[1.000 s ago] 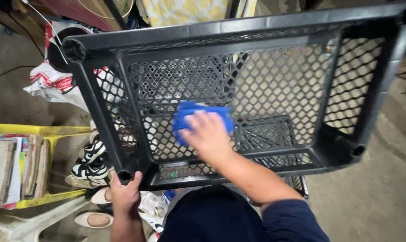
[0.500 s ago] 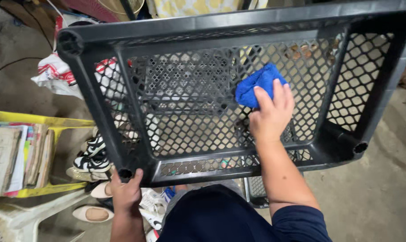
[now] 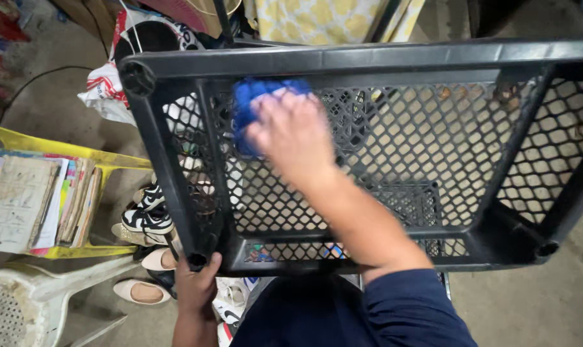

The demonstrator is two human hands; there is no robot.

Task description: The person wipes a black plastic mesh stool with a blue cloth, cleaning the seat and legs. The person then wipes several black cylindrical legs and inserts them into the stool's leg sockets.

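A black plastic mesh rack shelf (image 3: 343, 61), tilted up on edge, fills most of the head view. My right hand (image 3: 290, 136) presses a blue cloth (image 3: 253, 96) flat against the mesh near the shelf's upper left. My left hand (image 3: 198, 288) grips the shelf's lower left corner post and steadies it. My dark blue sleeve covers the right forearm at the bottom.
A yellow rack (image 3: 79, 247) with stacked books (image 3: 37, 202) stands at left. Shoes (image 3: 147, 218) lie on the floor below it. A white plastic chair (image 3: 21, 302) sits at bottom left. Plastic bags (image 3: 108, 90) and clutter lie behind the shelf on the concrete floor.
My right hand has swept the blue cloth across the mesh, from lower middle to the right, then up to the upper left. My left hand keeps its grip on the corner.
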